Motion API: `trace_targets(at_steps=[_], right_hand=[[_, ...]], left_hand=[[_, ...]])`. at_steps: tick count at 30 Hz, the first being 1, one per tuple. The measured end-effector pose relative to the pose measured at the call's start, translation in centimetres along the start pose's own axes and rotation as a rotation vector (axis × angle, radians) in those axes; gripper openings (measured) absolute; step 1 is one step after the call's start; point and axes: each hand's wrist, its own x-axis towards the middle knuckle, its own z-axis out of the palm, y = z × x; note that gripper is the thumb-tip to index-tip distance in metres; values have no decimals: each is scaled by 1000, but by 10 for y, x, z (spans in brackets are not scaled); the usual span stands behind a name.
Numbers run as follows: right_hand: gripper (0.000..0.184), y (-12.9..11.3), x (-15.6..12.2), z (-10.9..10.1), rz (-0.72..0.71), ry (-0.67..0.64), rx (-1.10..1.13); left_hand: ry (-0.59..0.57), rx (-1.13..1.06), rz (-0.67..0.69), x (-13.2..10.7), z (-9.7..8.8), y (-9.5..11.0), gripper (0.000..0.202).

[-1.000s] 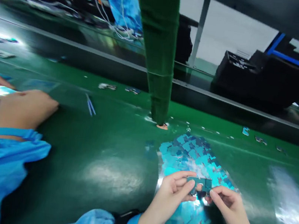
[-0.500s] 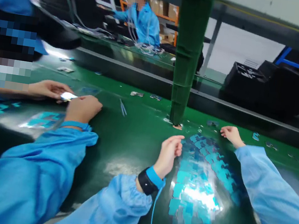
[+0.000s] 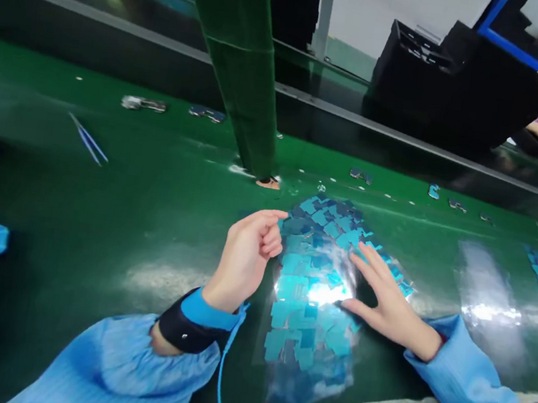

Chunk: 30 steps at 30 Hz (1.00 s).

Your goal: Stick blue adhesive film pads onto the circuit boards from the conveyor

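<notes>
Lower right in the frame, the right hand (image 3: 388,303) is holding its fingers apart over thin teal film pieces (image 3: 292,290), likely light, bendy, best edge-lifted; the curled left hand (image 3: 246,259) is hiding any grip.

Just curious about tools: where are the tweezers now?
In the head view, the tweezers lie on the green table toward the left, below and left of a small silvery part and well left of the person's left hand.
</notes>
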Motion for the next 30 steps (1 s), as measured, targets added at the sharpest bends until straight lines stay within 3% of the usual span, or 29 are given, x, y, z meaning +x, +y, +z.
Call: trace_targets(at_steps=[3, 6, 9, 12, 14, 17, 20, 22, 24, 27, 30], right_hand=[[81, 2, -1, 4, 41, 29, 27], [91, -4, 0, 12, -45, -55, 16], [69, -5, -2, 24, -96, -99, -55], [33, 1, -4, 29, -119, 31, -40], [23, 3, -4, 27, -147, 160, 48], [26, -1, -3, 16, -159, 321, 214], [35, -15, -4, 6, -192, 400, 266], [34, -25, -6, 5, -300, 355, 218], [31, -34, -8, 7, -439, 253, 138], [33, -42, -10, 11, -593, 122, 42], [42, -43, -10, 10, -668, 22, 146]], left_hand=[[2, 146, 41, 4, -3, -7, 14], [1, 301, 85, 7, -5, -13, 18], [3, 397, 94, 9, -6, -16, 19], [21, 445, 100, 11, -8, -16, 19], [23, 468, 108, 12, -9, -13, 15], [-44, 506, 97, 9, -9, -10, 7], [-230, 508, -43, -1, -3, -8, 26], [-372, 442, -211, -10, 2, -9, 40], [-441, 387, -311, -16, 5, -11, 44], [-371, 396, -249, -17, 5, -16, 38], [-290, 379, -168, -13, 3, -18, 34]])
